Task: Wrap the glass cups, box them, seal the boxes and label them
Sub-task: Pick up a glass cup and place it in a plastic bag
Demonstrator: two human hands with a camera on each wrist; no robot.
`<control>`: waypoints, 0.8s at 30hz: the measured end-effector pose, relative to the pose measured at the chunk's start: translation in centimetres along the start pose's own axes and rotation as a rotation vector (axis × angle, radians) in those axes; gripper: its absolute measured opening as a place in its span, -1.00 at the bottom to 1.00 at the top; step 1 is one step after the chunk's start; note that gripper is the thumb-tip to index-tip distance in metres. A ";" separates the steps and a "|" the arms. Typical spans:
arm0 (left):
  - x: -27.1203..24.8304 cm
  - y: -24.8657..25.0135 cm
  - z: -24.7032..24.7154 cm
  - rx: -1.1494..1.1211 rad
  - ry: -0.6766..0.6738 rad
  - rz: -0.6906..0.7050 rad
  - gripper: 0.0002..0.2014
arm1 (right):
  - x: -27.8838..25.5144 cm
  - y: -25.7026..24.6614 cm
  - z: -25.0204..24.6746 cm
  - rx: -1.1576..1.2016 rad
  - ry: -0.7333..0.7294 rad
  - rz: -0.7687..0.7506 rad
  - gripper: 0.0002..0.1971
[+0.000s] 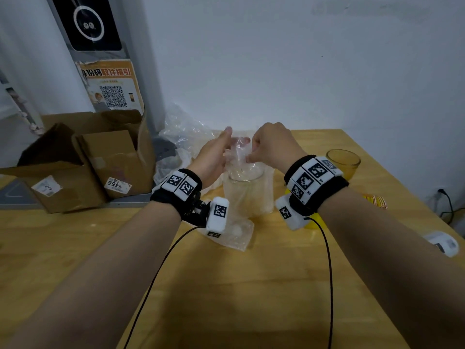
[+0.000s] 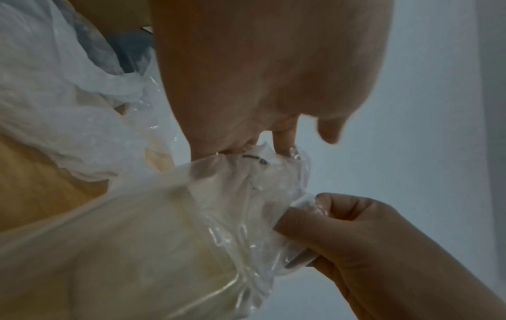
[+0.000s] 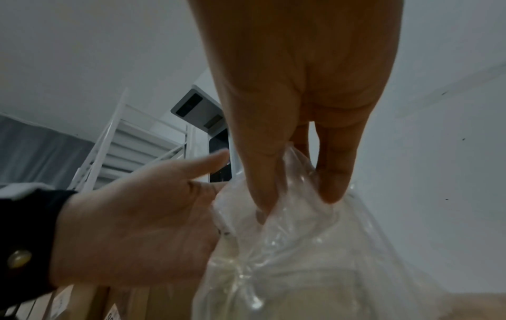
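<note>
Glass cup (image 1: 247,195): upright on wooden table (image 1: 251,285), sheathed in clear plastic bag (image 1: 240,157). Right hand (image 1: 273,144): above the cup, fingers curled, pinching the bag's gathered top. Left hand (image 1: 214,157): left of the cup, fingertips nipping the bag's edge. Amber cup (image 1: 343,162): right of the cup. Cardboard boxes (image 1: 83,159): open, left of the cup

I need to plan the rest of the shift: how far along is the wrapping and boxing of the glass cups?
Early. One clear cup stands inside a plastic bag; the right hand pinches the bag's top and the left hand is at its other side. The amber cup stands bare on the table. The cardboard boxes are open, so boxing, sealing and labelling remain.
</note>
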State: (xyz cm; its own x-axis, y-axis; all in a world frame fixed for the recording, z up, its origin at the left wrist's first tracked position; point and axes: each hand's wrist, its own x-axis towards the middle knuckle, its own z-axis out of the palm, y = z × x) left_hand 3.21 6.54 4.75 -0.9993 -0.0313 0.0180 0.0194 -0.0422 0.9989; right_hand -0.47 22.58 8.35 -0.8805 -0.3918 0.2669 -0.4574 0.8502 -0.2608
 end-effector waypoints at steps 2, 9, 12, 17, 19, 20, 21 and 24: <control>0.0 -0.3 0.0 0.071 -0.015 -0.002 -0.62 | -0.2 0.1 0.4 -0.030 -0.012 0.015 -0.70; -0.2 -1.7 0.5 0.203 0.008 -0.032 -0.59 | -1.4 1.1 -0.2 0.067 -0.111 0.043 -0.74; -0.8 -1.3 0.7 0.316 0.040 -0.173 -0.57 | -2.3 1.9 -1.0 0.275 -0.131 0.043 -0.77; -1.5 -1.0 1.0 0.414 0.038 -0.308 -0.62 | -2.8 3.1 -1.4 0.475 -0.144 0.065 -0.56; -1.6 -0.9 1.2 0.431 0.060 -0.335 -0.59 | -2.6 3.1 -1.2 0.467 -0.112 0.137 -0.34; -1.7 -0.9 1.3 0.440 0.071 -0.345 -0.59 | -2.5 3.0 -1.1 0.448 -0.133 0.176 -0.25; -1.7 -1.0 1.3 0.458 0.076 -0.353 -0.60 | -2.4 2.8 -1.0 0.428 -0.167 0.202 -0.21; -1.8 -1.5 1.6 0.514 0.074 -0.376 -0.64 | -2.4 2.3 -0.7 0.419 -0.184 0.233 -0.36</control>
State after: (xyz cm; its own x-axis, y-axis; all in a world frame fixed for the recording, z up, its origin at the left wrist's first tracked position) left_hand 4.90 8.26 3.29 -0.9298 -0.1773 -0.3226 -0.3679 0.4197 0.8298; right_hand 0.67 25.74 7.80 -0.9551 -0.2962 0.0000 -0.2242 0.7230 -0.6534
